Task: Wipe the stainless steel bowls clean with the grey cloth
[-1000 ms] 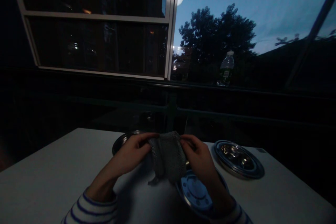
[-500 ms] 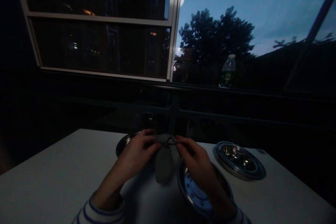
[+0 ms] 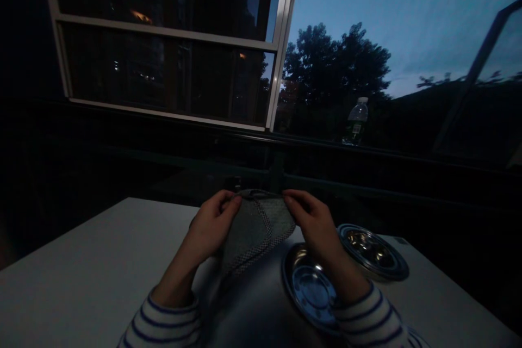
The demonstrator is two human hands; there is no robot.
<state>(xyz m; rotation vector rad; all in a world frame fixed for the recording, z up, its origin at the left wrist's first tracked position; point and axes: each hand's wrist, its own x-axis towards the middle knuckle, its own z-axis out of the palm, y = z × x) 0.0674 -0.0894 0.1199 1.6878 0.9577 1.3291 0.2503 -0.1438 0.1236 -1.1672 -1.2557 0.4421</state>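
A grey cloth (image 3: 248, 228) with dark checkered edging hangs stretched between my two hands, over the white table. My left hand (image 3: 212, 224) pinches its upper left corner between thumb and fingers. At the upper right corner my right hand (image 3: 313, 223) holds the cloth in the same kind of pinch. A shiny metal bowl (image 3: 310, 285) stands below my right wrist, partly covered by the forearm. The cloth's lower end is blurred and dim.
Metal dishes (image 3: 373, 252) sit stacked on the right of the white table (image 3: 101, 266). A clear plastic bottle (image 3: 356, 121) with a green label stands on the window ledge beyond. A framed window (image 3: 163, 32) rises behind the table's far edge.
The cloth was bunched between my fingers and is now spread wider and raised slightly. My hands have moved a little up. The round metal dish behind my left hand is now hidden.
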